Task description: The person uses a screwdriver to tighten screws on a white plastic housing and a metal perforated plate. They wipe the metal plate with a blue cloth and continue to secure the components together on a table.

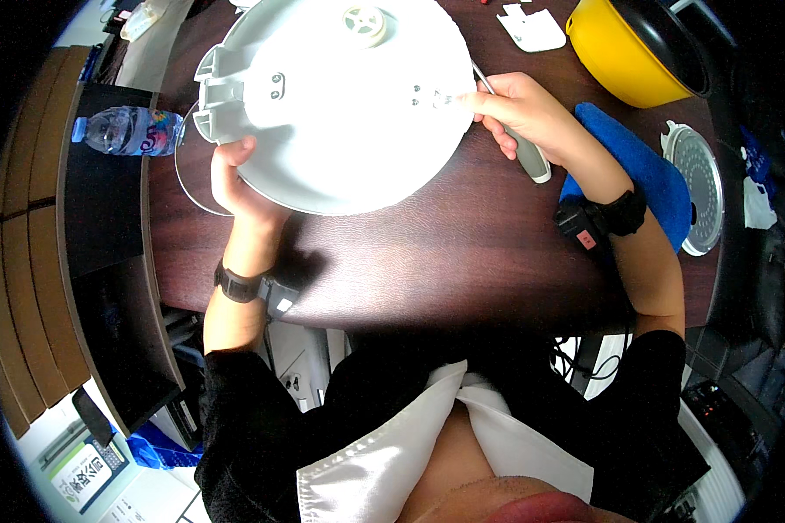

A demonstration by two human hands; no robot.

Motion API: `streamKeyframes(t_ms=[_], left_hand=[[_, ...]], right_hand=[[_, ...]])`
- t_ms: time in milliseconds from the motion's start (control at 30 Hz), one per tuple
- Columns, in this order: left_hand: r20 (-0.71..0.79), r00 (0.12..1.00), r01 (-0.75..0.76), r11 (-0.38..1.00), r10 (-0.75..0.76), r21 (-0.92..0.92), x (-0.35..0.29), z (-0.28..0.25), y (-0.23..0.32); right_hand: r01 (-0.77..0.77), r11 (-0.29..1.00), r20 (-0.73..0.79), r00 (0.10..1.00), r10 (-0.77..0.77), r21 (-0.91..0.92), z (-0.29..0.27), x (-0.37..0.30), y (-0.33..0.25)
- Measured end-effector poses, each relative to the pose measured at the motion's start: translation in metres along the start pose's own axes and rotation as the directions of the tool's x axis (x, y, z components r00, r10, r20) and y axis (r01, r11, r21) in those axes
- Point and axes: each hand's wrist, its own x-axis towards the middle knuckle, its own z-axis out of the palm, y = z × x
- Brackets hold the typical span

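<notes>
A large round white plastic lid (340, 148) with a hinge bracket at its left edge fills the upper middle. My left hand (240, 179) grips its lower left rim, thumb on top. At the lid's right side, my right hand (519, 113) is closed around a screwdriver-like tool with a grey handle (529, 159); its thin metal shaft runs up past the rim. The thumb and forefinger of that hand reach onto the lid beside a small shiny piece (445, 100), too washed out to name. A small round white vented part (364, 26) sits near the lid's top.
A yellow pot (628, 57) with a black inside stands at upper right. Below it lie a blue cloth (615, 152) and a round perforated metal plate (698, 187). A white flat piece (532, 30) lies at the back. A water bottle (126, 131) lies at the left.
</notes>
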Motion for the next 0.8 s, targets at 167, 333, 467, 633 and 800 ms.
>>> streamKeyframes(t_ms=[167, 333, 467, 633, 800], left_hand=[[-0.002, 1.000, -0.008, 1.000, 0.008, -0.003, -0.006, 0.009, 0.003], [-0.003, 1.000, -0.016, 1.000, 0.016, -0.016, -0.006, 0.011, 0.001], [-0.002, 1.000, -0.010, 1.000, 0.010, -0.018, -0.004, 0.006, -0.003], [0.017, 1.000, 0.000, 1.000, 0.001, -0.015, -0.001, 0.003, -0.003], [-0.006, 1.000, 0.007, 0.999, -0.007, -0.032, -0.002, 0.007, 0.000]], right_hand=[[-0.026, 0.999, 0.007, 1.000, 0.026, 0.033, -0.001, -0.001, -0.001], [-0.010, 0.999, 0.017, 1.000, 0.009, 0.032, -0.001, -0.003, -0.001], [-0.004, 0.999, 0.011, 1.000, 0.004, 0.052, 0.001, -0.003, 0.000], [0.007, 0.997, 0.032, 0.999, -0.010, 0.080, 0.000, -0.001, 0.002], [-0.021, 0.999, 0.014, 1.000, 0.020, 0.050, 0.000, -0.003, -0.002]])
